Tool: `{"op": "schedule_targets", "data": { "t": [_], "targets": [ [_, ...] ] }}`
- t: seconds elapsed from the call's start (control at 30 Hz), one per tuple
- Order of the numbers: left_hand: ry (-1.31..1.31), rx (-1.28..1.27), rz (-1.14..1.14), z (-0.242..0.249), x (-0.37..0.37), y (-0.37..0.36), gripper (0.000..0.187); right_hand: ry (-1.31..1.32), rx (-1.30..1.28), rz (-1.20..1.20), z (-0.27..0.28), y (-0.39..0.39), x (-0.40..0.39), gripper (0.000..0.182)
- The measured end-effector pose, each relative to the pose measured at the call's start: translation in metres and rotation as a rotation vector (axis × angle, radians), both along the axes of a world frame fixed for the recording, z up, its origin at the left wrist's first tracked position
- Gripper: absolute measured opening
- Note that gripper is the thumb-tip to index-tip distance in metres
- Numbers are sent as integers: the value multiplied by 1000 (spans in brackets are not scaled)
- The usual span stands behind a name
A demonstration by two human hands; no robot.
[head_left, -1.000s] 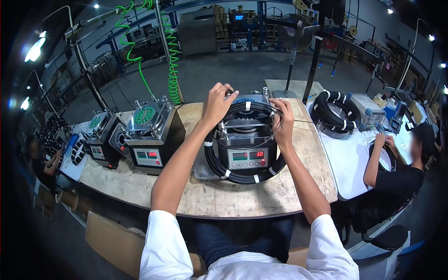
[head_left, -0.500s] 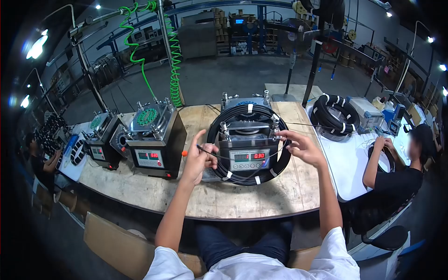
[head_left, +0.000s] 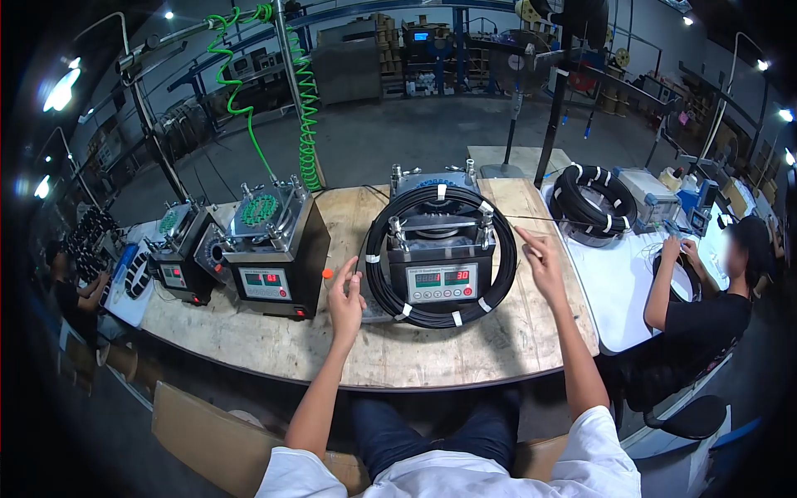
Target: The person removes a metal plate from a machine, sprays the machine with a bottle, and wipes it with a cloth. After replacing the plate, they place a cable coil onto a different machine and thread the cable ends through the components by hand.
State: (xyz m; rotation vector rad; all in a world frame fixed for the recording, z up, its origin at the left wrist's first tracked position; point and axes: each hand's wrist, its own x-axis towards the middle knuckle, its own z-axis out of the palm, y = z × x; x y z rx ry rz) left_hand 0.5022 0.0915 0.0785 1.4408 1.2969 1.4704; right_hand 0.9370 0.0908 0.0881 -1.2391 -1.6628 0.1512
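A coil of black cable [head_left: 381, 286] bound with white tape bands stands upright, leaning against the front of a black polishing machine [head_left: 404, 292] whose panel has red digits. My left hand [head_left: 344, 305] is just left of the coil, open, its fingers pointing up and nothing in them. On the other side, my right hand [head_left: 544, 264] is open too, its fingers stretched toward the coil's right edge and apart from it. Metal clamp posts [head_left: 396, 232] of the machine show inside the coil's ring.
Two similar machines [head_left: 270, 286] stand left on the wooden bench [head_left: 398, 357]. Right, a white table [head_left: 610, 311] bears another black cable coil [head_left: 594, 199] and a grey instrument box [head_left: 652, 203]. Co-workers [head_left: 706, 311] sit at both sides. Green coiled air hoses [head_left: 305, 124] hang behind.
My left hand has let go of the black cable end and moved slightly left and down. My right hand has drawn away from the machine's right clamp post, outward to the right.
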Motion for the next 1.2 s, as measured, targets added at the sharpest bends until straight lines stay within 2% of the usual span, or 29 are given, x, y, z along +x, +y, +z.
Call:
{"op": "schedule_targets", "data": {
  "t": [0.03,0.13,0.17,0.27,0.3,0.37,0.47,0.6,0.7,0.73,0.77,0.8,0.87,0.93,0.97,1.0,1.13,1.2],
  "targets": [
    [-16,4,21,-2,7,-5,47,-8,-48,-17,3,-5,-10,56],
    [-28,-97,-48,-7,13,-15,51,420,-166,87,-1,-20,-44,66],
    [-28,-150,-90,-12,12,-14,51,417,-283,87,-9,-18,-39,77],
    [23,-1,-159,-23,9,-3,61,281,-289,-4,-16,-13,-39,70],
    [126,198,-177,-41,5,18,64,263,-262,-38,-13,-10,-40,63],
    [53,128,-245,-27,3,21,74,244,-182,-26,-7,-7,-40,58],
    [-45,-91,-269,13,-2,6,71,237,-168,-8,19,-12,-40,55],
    [-59,29,-285,60,-8,-22,74,119,-148,-27,61,-44,-40,55],
    [62,-1,-323,90,-24,-68,71,103,-233,-43,88,-98,-49,55],
    [131,-35,-339,90,-30,-83,72,121,-235,-14,92,-115,-53,57],
    [97,51,-313,62,-31,-90,76,28,-249,-33,87,-128,-51,60],
    [248,-108,-297,82,-34,-115,80,-67,-262,-50,82,-140,-46,62],
    [315,-123,-346,74,-44,-137,80,-136,-396,-36,75,-164,-45,66],
    [452,-290,-356,84,-47,-161,85,-242,-523,-22,63,-184,-48,64],
    [459,-344,-382,72,-52,-167,92,-240,-564,-8,54,-192,-52,64],
    [492,-295,-423,57,-56,-170,98,-243,-605,6,46,-198,-55,63],
    [727,-426,-471,6,-61,-182,101,-311,-814,54,-4,-199,-58,62],
    [745,-403,-524,-51,-69,-177,100,-356,-830,87,-34,-196,-55,63]
  ]
}}
